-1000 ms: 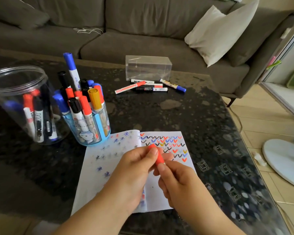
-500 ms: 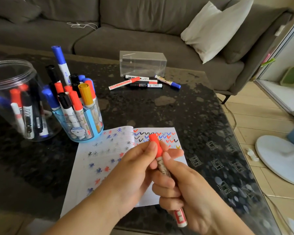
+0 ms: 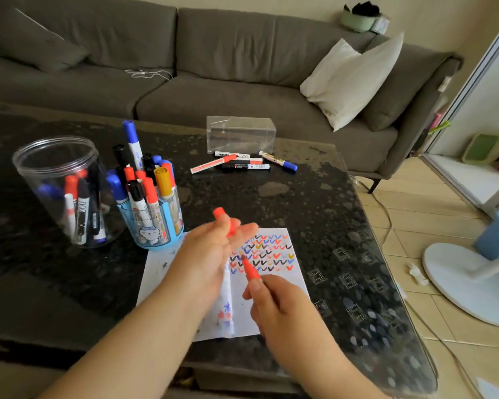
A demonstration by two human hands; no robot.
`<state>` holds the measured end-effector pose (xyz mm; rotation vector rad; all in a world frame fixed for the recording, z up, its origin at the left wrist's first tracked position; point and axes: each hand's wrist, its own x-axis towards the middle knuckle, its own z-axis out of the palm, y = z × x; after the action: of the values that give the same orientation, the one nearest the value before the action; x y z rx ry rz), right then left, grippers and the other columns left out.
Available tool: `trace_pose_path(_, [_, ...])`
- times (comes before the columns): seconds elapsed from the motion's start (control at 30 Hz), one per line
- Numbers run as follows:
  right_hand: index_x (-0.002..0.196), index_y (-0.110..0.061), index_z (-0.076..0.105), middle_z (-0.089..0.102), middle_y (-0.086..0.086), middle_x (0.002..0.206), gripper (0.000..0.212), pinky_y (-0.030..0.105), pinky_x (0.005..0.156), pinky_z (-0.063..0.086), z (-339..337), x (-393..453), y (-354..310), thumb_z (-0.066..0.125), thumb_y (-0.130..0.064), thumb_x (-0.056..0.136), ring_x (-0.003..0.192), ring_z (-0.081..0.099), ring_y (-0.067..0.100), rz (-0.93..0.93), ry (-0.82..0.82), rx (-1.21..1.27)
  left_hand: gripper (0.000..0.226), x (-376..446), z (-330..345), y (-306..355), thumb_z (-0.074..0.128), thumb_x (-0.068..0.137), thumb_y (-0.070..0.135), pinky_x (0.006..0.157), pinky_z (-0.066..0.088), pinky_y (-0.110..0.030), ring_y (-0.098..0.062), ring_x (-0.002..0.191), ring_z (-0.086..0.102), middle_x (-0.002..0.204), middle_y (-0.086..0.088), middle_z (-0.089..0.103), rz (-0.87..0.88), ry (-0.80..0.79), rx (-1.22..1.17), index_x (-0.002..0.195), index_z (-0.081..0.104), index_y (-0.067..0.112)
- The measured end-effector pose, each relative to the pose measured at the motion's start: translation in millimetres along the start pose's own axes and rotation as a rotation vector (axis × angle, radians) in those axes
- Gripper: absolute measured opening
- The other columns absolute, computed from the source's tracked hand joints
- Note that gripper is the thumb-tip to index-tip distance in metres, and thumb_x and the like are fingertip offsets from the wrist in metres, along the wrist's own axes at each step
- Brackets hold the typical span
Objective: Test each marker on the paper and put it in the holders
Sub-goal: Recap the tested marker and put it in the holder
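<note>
A red marker (image 3: 249, 270) is gripped in the right hand (image 3: 274, 303), fingers curled round its barrel, the uncapped tip pointed up and left and held just above the paper (image 3: 271, 298) beside the rows of coloured ticks. Contact between tip and paper cannot be told. The red cap (image 3: 224, 218) is pinched in the left hand (image 3: 211, 254), raised above the sheet and clear of the marker; this hand is motion-blurred. The paper is laid flat on the dark bench (image 3: 314, 214), its left leaf partly hidden under the left forearm. A blue holder (image 3: 153, 226), filled with upright markers, is seen touching the paper's far left corner. A clear round jar (image 3: 55, 168) with several markers stands just left of it. Loose markers (image 3: 242, 162) are noted at the far side of the bench, before a clear box (image 3: 241, 133).
</note>
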<state>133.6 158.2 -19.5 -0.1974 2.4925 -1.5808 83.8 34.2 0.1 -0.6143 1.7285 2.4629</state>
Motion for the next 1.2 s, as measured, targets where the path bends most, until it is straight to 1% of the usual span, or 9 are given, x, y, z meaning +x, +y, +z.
trace_pose_path(0.23, [0.094,-0.003,0.061,0.053,0.010,0.067,0.027,0.023,0.051,0.044,-33,-17,12,0.042,-0.020,0.099,0.050,0.048,0.012,0.236,0.012,0.295,0.026,-12,-19,-18,0.051,0.092,0.042,0.103,0.041,-0.037,-0.010,0.101,0.058,0.108,0.005,0.067,-0.016,-0.018,0.218,0.095,0.069,0.023])
trace_pose_path(0.33, [0.106,-0.031,0.056,0.067,0.009,0.083,0.024,0.021,0.060,0.054,-45,-14,16,0.046,-0.011,0.098,0.060,0.063,0.014,0.214,0.065,0.467,0.026,-18,-16,-25,0.055,0.089,0.046,0.086,0.047,-0.029,-0.006,0.089,0.055,0.092,0.015,0.061,0.004,0.105,0.423,0.095,0.069,0.025])
trace_pose_path(0.43, [0.103,-0.016,0.062,0.067,0.015,0.086,0.024,0.027,0.063,0.057,-55,-4,23,0.042,-0.004,0.098,0.064,0.067,0.019,0.189,0.130,0.694,0.016,-23,-17,-32,0.056,0.090,0.039,0.057,0.034,-0.016,0.000,0.076,0.051,0.080,0.018,0.058,0.122,0.121,0.664,0.083,0.063,0.026])
trace_pose_path(0.57, [0.102,-0.003,0.066,0.069,0.016,0.083,0.027,0.027,0.071,0.059,-68,13,38,0.041,0.004,0.094,0.075,0.069,0.019,0.198,0.145,0.976,0.009,-16,-24,-48,0.063,0.087,0.030,0.064,0.041,-0.017,-0.003,0.079,0.057,0.080,0.013,0.064,0.274,0.063,0.848,0.082,0.067,0.024])
trace_pose_path(0.73, [0.088,-0.019,0.061,0.061,0.000,0.066,0.011,0.025,0.061,0.047,-69,40,62,0.053,-0.014,0.094,0.062,0.053,0.013,0.137,0.202,0.448,0.008,-7,-25,-68,0.067,0.084,0.024,0.065,0.042,-0.012,-0.001,0.074,0.056,0.075,0.016,0.060,0.445,-0.033,0.939,0.079,0.061,0.028])
trace_pose_path(0.87, [0.080,-0.020,0.066,0.051,-0.003,0.057,0.038,0.022,0.052,0.037,-68,61,69,0.040,-0.041,0.096,0.052,0.044,0.007,0.065,0.258,0.088,0.012,1,-26,-80,0.056,0.089,0.034,0.070,0.037,-0.003,-0.001,0.091,0.052,0.094,0.015,0.058,0.538,-0.151,1.060,0.099,0.057,0.027])
trace_pose_path(1.0, [0.075,-0.011,0.064,0.054,-0.005,0.053,0.029,0.018,0.047,0.037,-63,79,81,0.055,-0.033,0.092,0.045,0.045,0.001,0.037,0.302,0.010,0.032,8,-24,-95,0.041,0.092,0.047,0.071,0.039,-0.015,-0.010,0.079,0.050,0.081,0.010,0.059,0.714,-0.126,1.181,0.094,0.058,0.021])
trace_pose_path(1.1, [0.070,-0.008,0.053,0.057,0.005,0.057,0.023,0.020,0.046,0.036,-60,85,96,0.066,-0.019,0.086,0.051,0.052,0.011,0.012,0.375,0.029,0.027,13,-21,-102,0.041,0.087,0.038,0.067,0.048,-0.033,-0.015,0.065,0.055,0.070,0.007,0.061,0.830,-0.097,1.221,0.084,0.058,0.019])
trace_pose_path(1.2, [0.064,-0.010,0.045,0.045,-0.003,0.049,0.030,0.018,0.042,0.030,-58,86,102,0.065,-0.013,0.086,0.045,0.039,0.007,-0.041,0.407,0.047,0.024,15,-23,-106,0.040,0.088,0.036,0.070,0.048,-0.035,-0.015,0.064,0.056,0.070,0.007,0.061,0.837,-0.102,1.251,0.084,0.057,0.019])
